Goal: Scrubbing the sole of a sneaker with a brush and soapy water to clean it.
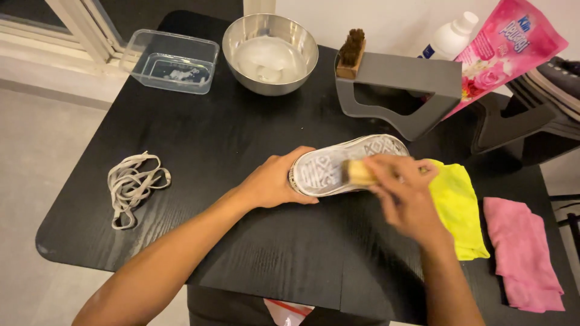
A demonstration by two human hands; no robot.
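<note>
On the black counter (254, 253), near its middle, a shoe (338, 166) lies sole-up, its pale patterned tread facing the camera. At the heel end the left hand (275, 181) is wrapped around it, fingers curled over the rim, holding it steady. Over the sole, the right hand (405, 193) grips a small wooden brush (357, 172) — blurred, bristles against the tread. Beside that hand lies a yellow cloth (459, 211), with a pink cloth (525, 253) just right of it. Loose white laces (133, 184) sit well to the left. Farther back stand a steel bowl (270, 54), a clear plastic tub (171, 60) and a second brush (351, 53) on a grey stand (411, 84).
</note>
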